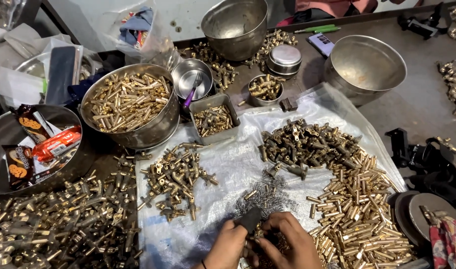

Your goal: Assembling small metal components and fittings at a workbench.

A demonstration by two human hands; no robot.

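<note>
My left hand (227, 245) and my right hand (291, 244) meet at the bottom centre over a clear plastic sheet (238, 154). Between their fingertips sits a small dark block (250, 219); which hand grips it I cannot tell. Brass pieces lie under the fingers. Just beyond the hands is a patch of tiny grey metal springs (270, 195). To the right lies a curved heap of short brass tubes (355, 209). A pile of brass valve bodies (175, 179) lies to the left of the hands, a darker pile of brass fittings (307, 144) farther back.
A steel bowl of brass tubes (128, 102), a square tin of small parts (214, 119), two empty steel bowls (365, 65) (235, 25) and a small lidded tin (284, 59) stand behind. A tray with snack packets (34, 144) is left. Assembled brass fittings (58, 224) crowd the bottom left.
</note>
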